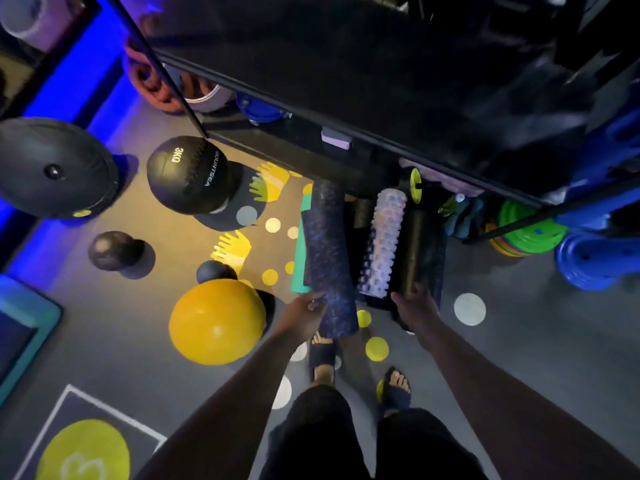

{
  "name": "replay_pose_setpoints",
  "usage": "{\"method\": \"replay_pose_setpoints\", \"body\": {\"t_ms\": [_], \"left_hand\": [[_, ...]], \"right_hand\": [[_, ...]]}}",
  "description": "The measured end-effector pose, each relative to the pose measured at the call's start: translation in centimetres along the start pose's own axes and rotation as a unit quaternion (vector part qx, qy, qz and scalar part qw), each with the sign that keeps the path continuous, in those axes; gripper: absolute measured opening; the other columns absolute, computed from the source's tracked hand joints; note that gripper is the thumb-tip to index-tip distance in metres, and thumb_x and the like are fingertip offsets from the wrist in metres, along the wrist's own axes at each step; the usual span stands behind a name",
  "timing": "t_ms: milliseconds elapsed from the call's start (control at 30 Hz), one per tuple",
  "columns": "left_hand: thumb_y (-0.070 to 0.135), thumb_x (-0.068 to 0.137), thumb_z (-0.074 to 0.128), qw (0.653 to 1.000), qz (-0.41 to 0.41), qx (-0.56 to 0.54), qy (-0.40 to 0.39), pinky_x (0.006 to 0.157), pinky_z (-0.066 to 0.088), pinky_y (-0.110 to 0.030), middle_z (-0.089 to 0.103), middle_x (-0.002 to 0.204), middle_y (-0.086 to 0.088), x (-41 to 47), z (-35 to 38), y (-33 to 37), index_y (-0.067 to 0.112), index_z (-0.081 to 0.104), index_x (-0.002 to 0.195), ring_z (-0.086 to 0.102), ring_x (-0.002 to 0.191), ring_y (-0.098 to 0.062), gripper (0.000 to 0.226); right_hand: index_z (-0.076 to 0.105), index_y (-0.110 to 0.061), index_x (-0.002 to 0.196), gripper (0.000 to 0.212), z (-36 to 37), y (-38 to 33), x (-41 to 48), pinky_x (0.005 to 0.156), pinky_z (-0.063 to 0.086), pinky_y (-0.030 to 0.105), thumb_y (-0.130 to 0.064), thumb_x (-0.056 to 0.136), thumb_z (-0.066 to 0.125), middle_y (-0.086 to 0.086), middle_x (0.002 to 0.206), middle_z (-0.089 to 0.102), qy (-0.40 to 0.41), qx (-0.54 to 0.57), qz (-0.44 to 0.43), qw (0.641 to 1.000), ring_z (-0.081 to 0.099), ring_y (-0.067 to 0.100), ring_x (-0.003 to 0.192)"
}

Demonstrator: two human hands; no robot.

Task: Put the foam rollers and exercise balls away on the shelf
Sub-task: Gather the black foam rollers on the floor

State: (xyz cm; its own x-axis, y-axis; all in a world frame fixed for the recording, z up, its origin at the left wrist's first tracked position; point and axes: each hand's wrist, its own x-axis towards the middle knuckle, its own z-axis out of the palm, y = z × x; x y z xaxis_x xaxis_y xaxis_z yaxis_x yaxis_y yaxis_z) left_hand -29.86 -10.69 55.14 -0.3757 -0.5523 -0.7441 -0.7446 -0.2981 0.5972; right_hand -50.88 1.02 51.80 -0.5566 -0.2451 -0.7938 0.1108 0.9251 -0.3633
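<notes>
My left hand (304,315) grips the near end of a long dark blue speckled foam roller (329,258), whose far end points into the bottom of the black shelf (346,109). My right hand (414,303) holds the near end of a black foam roller (414,251) lying on the shelf's lowest level. Between them lies a white knobbly roller (382,244). On the floor to the left sit a yellow exercise ball (216,322), a black 3KG medicine ball (188,174), two small dark balls (110,251) (213,271) and a large black ball (55,168).
Green and blue weight plates (533,232) lean at the shelf's right. A teal mat (299,251) lies under the blue roller. A teal-edged pad (31,327) lies at the left. My sandalled feet (394,386) stand on the grey dotted floor.
</notes>
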Motion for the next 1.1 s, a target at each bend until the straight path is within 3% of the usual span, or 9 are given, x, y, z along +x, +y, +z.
{"method": "replay_pose_setpoints", "body": {"t_ms": [133, 233, 400, 600, 700, 833, 933, 1033, 1100], "left_hand": [[0.006, 0.104, 0.049, 1.0, -0.006, -0.016, -0.005, 0.049, 0.033, -0.01, 0.059, 0.083, -0.003, 0.5, -2.1, -0.6, 0.015, 0.061, 0.116, 0.052, 0.065, 0.0, 0.02], [0.012, 0.105, 0.048, 1.0, -0.005, -0.019, -0.001, 0.061, 0.041, -0.02, 0.062, 0.096, -0.007, 1.1, -3.4, -1.1, 0.019, 0.068, 0.12, 0.055, 0.084, -0.018, 0.025], [0.011, 0.103, 0.052, 0.999, 0.012, -0.018, 0.024, 0.072, 0.039, -0.021, 0.065, 0.095, 0.0, 0.2, -4.7, -2.1, 0.022, 0.071, 0.118, 0.056, 0.087, -0.013, 0.026], [0.004, 0.102, 0.052, 0.955, -0.01, -0.285, 0.083, 0.08, 0.05, -0.035, 0.071, 0.1, -0.008, -3.5, -4.2, -1.4, 0.018, 0.068, 0.109, 0.066, 0.091, -0.026, 0.023], [0.004, 0.103, 0.047, 0.944, 0.024, -0.31, 0.11, 0.075, 0.053, -0.035, 0.072, 0.098, -0.01, -6.4, -3.3, 0.7, 0.015, 0.069, 0.107, 0.068, 0.083, -0.025, 0.024], [0.014, 0.106, 0.049, 0.946, 0.085, -0.296, 0.102, 0.06, 0.052, -0.027, 0.072, 0.095, -0.016, -10.5, -1.9, 5.4, 0.006, 0.067, 0.113, 0.066, 0.075, -0.024, 0.021], [0.022, 0.102, 0.059, 0.948, 0.135, -0.272, 0.095, 0.062, 0.053, -0.028, 0.073, 0.109, -0.019, -11.6, -0.5, 7.8, 0.016, 0.07, 0.107, 0.068, 0.089, -0.027, 0.014], [0.041, 0.093, 0.07, 0.957, 0.147, -0.233, 0.093, 0.095, 0.056, -0.047, 0.073, 0.118, -0.006, -11.8, 1.6, 8.4, 0.03, 0.072, 0.1, 0.068, 0.113, -0.029, 0.013], [0.072, 0.077, 0.072, 0.967, 0.116, -0.205, 0.093, 0.101, 0.053, -0.055, 0.07, 0.127, -0.007, -10.9, 3.4, 7.7, 0.033, 0.056, 0.127, 0.066, 0.119, -0.034, 0.065]], "right_hand": [[0.04, -0.014, 0.15, 0.069, 0.1, -0.7, -0.5, 0.092, 0.046, 0.032, -0.04, 0.092, 0.066, 0.016, 0.142, 0.056, 0.008, -0.022, 0.001, 1.0, 0.057, 0.035, 0.123], [0.038, -0.011, 0.152, 0.065, 0.3, -1.6, -0.7, 0.093, 0.044, 0.035, -0.035, 0.097, 0.063, 0.018, 0.145, 0.053, 0.016, -0.049, -0.004, 0.999, 0.054, 0.037, 0.127], [0.04, -0.013, 0.151, 0.059, 1.8, -2.6, -1.8, 0.092, 0.04, 0.03, -0.03, 0.099, 0.061, 0.015, 0.146, 0.054, 0.006, -0.049, -0.035, 0.998, 0.053, 0.033, 0.129], [0.067, -0.019, 0.119, 0.049, 4.2, -1.6, -4.2, 0.087, 0.055, 0.04, -0.045, 0.078, 0.063, 0.01, 0.108, 0.072, -0.058, -0.006, -0.087, 0.995, 0.068, 0.032, 0.099], [0.068, -0.028, 0.089, 0.01, 3.0, -1.8, -7.0, 0.066, 0.054, 0.027, -0.035, 0.094, 0.063, 0.002, 0.087, 0.077, -0.042, 0.039, -0.139, 0.989, 0.074, 0.022, 0.085], [0.067, -0.014, 0.087, 0.018, -1.5, -2.7, -12.0, 0.049, 0.04, 0.02, -0.021, 0.101, 0.059, 0.005, 0.07, 0.066, -0.047, 0.132, -0.185, 0.973, 0.056, 0.004, 0.045], [0.068, -0.013, 0.097, 0.013, -5.1, -3.0, -14.6, 0.05, 0.044, 0.018, -0.015, 0.102, 0.056, 0.007, 0.076, 0.065, -0.031, 0.162, -0.228, 0.96, 0.058, 0.011, 0.055], [0.069, -0.028, 0.091, 0.013, -7.9, -1.9, -14.9, 0.068, 0.053, 0.029, -0.026, 0.097, 0.058, 0.006, 0.089, 0.075, 0.011, 0.148, -0.225, 0.963, 0.069, 0.024, 0.078], [0.07, -0.03, 0.084, 0.017, -8.8, 0.4, -12.8, 0.08, 0.058, 0.041, -0.043, 0.084, 0.059, 0.004, 0.091, 0.077, 0.025, 0.144, -0.203, 0.968, 0.073, 0.027, 0.087]]}}
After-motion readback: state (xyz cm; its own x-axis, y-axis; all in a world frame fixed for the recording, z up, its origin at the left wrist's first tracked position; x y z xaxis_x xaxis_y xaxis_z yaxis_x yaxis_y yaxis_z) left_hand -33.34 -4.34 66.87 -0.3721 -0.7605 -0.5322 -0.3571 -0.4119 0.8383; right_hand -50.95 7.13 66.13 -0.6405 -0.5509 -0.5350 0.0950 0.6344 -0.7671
